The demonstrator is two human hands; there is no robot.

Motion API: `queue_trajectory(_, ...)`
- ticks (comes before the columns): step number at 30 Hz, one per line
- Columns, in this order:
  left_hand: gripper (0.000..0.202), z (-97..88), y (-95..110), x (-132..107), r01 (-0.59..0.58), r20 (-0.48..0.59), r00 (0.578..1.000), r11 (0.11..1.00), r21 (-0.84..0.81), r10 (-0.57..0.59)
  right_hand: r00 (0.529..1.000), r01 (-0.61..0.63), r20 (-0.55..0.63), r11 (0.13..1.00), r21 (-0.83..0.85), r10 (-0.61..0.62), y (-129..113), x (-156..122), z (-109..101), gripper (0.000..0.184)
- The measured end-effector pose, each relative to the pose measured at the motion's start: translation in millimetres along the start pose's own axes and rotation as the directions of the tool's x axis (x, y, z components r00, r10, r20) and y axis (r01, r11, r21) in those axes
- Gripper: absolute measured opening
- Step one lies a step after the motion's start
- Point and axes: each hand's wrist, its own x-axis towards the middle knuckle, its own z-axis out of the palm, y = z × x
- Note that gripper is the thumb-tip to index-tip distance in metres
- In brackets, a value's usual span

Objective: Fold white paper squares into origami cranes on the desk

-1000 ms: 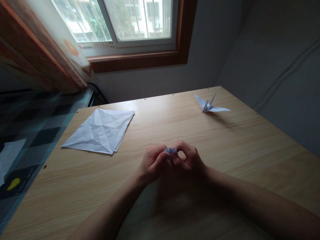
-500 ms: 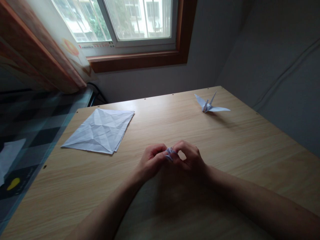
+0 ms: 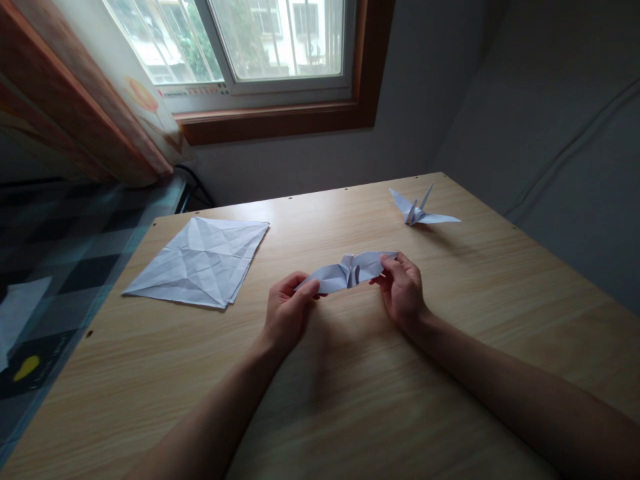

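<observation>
Between my two hands a folded white paper crane [image 3: 349, 270] is stretched out sideways, its wings spread and a small raised fold at its middle. My left hand [image 3: 293, 307] pinches the tip of the left wing, thumb on top. The right wing's tip is pinched by my right hand [image 3: 403, 287], also with the thumb over it. Both hands are above the wooden table [image 3: 320, 413]. Further back on the right stands another paper crane [image 3: 416, 215] with wings and points sticking out.
Creased sheets of white paper [image 3: 203, 263] lie flat at the table's left. Beyond the left edge is a checked cloth [image 3: 90, 247] with a white paper piece [image 3: 23, 310] on it. A window [image 3: 285, 40] and orange curtain [image 3: 75, 87] are behind.
My hands have moved apart from close together to the two wing tips. The folded paper, earlier mostly covered by my fingers, is now spread wide and a little further from me.
</observation>
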Motion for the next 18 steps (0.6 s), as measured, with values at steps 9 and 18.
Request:
queue_trajectory(9, 0.026, 4.6, 9.3, 2.5, 0.042, -0.066, 0.996, 0.972, -0.230, -0.059, 0.996, -0.013, -0.082, 0.993, 0.119, 0.023, -6.1, 12.0, -4.9, 0.016)
queue_trajectory(18, 0.030, 3.1, 5.7, 4.8, 0.004, -0.114, 0.993, 0.981, -0.195, -0.027, 0.994, 0.012, -0.113, 0.999, 0.049, -0.007, -2.8, 18.1, -10.6, 0.015)
